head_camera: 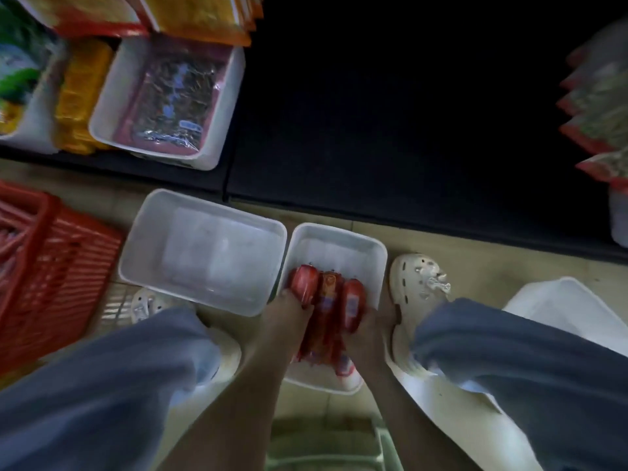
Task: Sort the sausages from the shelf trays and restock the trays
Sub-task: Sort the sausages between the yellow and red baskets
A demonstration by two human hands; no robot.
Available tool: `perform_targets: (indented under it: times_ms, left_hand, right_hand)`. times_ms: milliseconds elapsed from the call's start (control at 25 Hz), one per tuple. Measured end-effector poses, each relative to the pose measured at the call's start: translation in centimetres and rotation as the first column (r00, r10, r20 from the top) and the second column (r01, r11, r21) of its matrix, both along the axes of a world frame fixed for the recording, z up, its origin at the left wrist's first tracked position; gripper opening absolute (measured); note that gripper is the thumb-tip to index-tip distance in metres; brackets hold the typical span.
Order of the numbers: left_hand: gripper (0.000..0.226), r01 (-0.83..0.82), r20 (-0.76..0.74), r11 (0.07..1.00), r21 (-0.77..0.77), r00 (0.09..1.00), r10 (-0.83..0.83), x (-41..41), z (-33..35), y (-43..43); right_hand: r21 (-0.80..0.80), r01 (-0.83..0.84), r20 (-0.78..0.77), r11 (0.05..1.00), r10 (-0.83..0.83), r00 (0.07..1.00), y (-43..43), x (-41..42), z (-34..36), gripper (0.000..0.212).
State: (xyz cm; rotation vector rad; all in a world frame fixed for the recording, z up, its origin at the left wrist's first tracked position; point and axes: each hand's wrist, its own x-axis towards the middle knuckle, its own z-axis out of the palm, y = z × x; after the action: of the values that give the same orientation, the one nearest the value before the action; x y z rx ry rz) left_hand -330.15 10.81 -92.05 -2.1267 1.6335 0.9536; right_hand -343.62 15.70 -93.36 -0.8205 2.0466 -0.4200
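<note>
Both the left hand point(289, 317) and the right hand point(372, 326) squeeze a bundle of red sausages point(328, 297) from its two sides, fingers curled around it. Under the grip is the small tray point(339, 228). If the squeeze loosens, the middle sausages may slip out and miss it. Beyond-left of the grip stands the larger tray point(136, 239).

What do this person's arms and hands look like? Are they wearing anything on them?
Both forearms are bare, with no sleeves in view. The left hand and right hand wear no gloves; blur hides any rings. Below them are blue-grey trousers and cream clogs.
</note>
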Motion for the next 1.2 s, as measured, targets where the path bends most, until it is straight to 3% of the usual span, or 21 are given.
perform_targets:
  times_ms: [120,280,360,480,680,880,1040,1200]
  left_hand:
    - [0.054,0.100,0.069,0.994,-0.046,0.993,-0.097,-0.1,-1.8,0.8]
    - [0.070,0.099,0.004,0.988,-0.117,0.995,-0.099,0.1,-2.4,2.9]
    - [0.081,0.194,0.075,0.961,-0.196,0.980,-0.182,0.3,-2.2,3.8]
    - [0.076,0.225,0.071,0.970,-0.092,0.973,-0.219,1.2,-1.7,3.8]
    - [0.073,0.237,0.091,0.970,-0.045,0.968,-0.233,1.9,-3.0,3.8]
    - [0.069,0.072,0.111,0.988,-0.134,0.992,-0.058,0.3,-2.3,4.0]
    - [0.073,-0.159,0.007,0.985,-0.068,0.987,0.160,-1.0,-2.5,4.5]
    - [0.069,-0.186,-0.049,0.974,-0.130,0.982,0.181,-0.5,-3.2,4.5]
  right_hand:
    - [0.103,-0.075,-0.036,0.992,0.079,0.996,0.4,1.0,-2.1,0.034]
    - [0.249,-0.273,-0.125,0.929,0.311,0.942,1.5,1.7,-1.1,0.068]
    - [0.272,-0.307,-0.181,0.912,0.361,0.915,1.7,1.5,-0.5,0.083]
    - [0.193,-0.270,-0.267,0.943,0.315,0.911,1.6,0.5,-0.1,0.087]
    - [0.223,-0.425,-0.192,0.877,0.467,0.863,1.2,-0.1,-1.1,0.090]
    - [0.170,-0.296,-0.149,0.940,0.321,0.935,1.6,-0.2,-2.2,0.102]
    - [0.200,-0.191,0.055,0.961,0.184,0.981,2.1,-1.9,-3.2,0.125]
    - [0.166,0.024,0.222,0.986,-0.062,0.973,1.5,-1.7,-3.7,0.097]
